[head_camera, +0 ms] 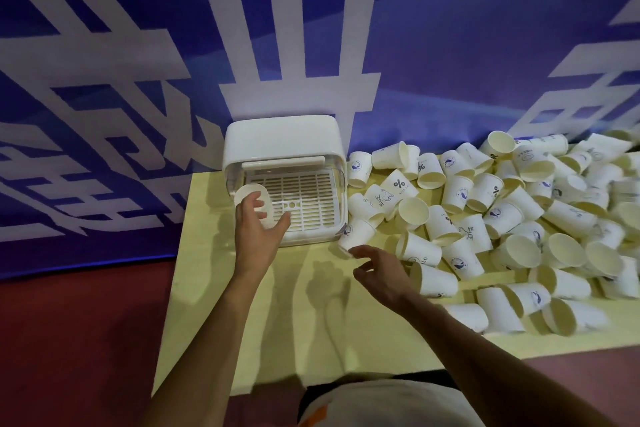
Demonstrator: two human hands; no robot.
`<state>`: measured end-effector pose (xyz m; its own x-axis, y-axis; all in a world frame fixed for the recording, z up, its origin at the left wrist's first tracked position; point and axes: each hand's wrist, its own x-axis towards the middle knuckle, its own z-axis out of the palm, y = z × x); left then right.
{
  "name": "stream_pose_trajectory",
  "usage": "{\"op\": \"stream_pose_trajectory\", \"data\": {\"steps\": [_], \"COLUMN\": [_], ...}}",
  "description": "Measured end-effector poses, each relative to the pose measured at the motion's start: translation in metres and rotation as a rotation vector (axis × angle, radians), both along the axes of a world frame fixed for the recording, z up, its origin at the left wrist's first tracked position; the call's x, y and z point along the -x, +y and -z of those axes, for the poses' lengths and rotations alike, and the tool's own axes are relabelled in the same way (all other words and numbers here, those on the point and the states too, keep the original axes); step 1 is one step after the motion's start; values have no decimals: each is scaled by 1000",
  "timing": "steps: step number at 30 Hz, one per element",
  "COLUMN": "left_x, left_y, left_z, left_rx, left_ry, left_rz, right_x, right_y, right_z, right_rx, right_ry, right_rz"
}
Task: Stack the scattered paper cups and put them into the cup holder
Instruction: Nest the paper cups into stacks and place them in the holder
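The left hand [258, 224] grips a white paper cup [250, 197] at the open front of the white plastic cup holder [284, 139], so loading seems in hand. The right hand [377, 270], fingers spread and empty, hovers by a toppled printed cup [356, 236] on the pale yellow desk [277, 322]; next, probably, grasp and nest it

Matt white paper cups [457, 193], printed in blue, cover a pale yellow table [277, 315] with a smooth, dull finish. The cup holder [284, 139] is smooth white plastic with a faint sheen, and its slotted tray [306, 192] is plastic too. The blue printed banner [138, 87] looks matt.
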<state>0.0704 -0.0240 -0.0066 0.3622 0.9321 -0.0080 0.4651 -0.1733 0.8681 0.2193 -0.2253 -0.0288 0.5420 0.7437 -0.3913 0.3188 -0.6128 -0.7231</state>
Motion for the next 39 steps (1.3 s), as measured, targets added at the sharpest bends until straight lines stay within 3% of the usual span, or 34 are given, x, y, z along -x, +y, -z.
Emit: {"op": "stream_pose_trajectory", "data": {"steps": [5, 14, 21, 25, 30, 39], "left_x": [-41, -123, -170, -181, -187, -181], "left_y": [-34, -145, -224, -256, -281, -307], "left_z": [3, 15, 31, 46, 69, 88], "left_rx": [110, 292, 368, 375, 327, 20], "left_ry": [-44, 108, 203, 184, 298, 592], "left_rz": [181, 569, 676, 615, 670, 784], "right_x": [-21, -85, -143, -167, -181, -180], "right_y": [-30, -119, -189, -219, -238, -229], "right_z": [-5, -14, -2, 12, 23, 34], "right_rx": [7, -21, 101, 172, 233, 300], "right_ry": [-15, 17, 34, -2, -82, -383], "right_rz": [83, 220, 188, 136, 26, -295]}}
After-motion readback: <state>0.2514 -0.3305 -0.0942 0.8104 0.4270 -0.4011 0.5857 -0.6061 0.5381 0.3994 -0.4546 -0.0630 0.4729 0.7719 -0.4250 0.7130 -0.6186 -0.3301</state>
